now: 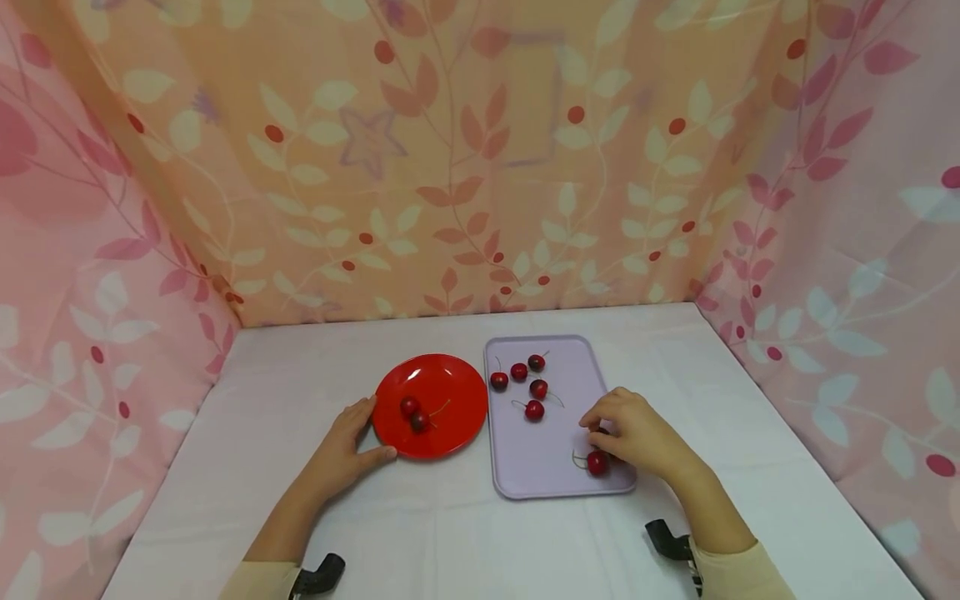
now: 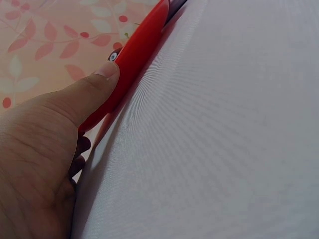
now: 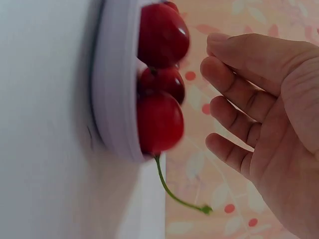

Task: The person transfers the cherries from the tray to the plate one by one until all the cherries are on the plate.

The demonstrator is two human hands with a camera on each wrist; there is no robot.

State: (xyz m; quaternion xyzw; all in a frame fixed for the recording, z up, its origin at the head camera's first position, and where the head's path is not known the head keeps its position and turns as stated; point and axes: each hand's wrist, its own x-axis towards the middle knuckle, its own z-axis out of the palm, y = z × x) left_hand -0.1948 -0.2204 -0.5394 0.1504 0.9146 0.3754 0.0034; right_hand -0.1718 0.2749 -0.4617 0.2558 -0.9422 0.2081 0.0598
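My left hand (image 1: 341, 454) grips the left rim of a glossy red plate (image 1: 461, 417), thumb at the near edge and fingers round the side. In the left wrist view, the thumb presses on the plate's rim (image 2: 132, 59). Two dark red cherries (image 1: 420, 421) lie together on the plate. Above the near right part of a lilac tray (image 1: 525, 467), my right hand (image 1: 630, 429) holds nothing, its fingers loosely bent. Right by it sits a cherry (image 1: 597, 462); the hand partly hides others. The right wrist view shows a stemmed cherry (image 3: 162, 122) apart from the fingertips.
Several stemmed cherries (image 1: 534, 410) are grouped at the tray's far left. Plate and tray stand side by side on a white-clothed table (image 1: 300, 367). Leaf-patterned curtains (image 1: 450, 167) enclose the back and both sides.
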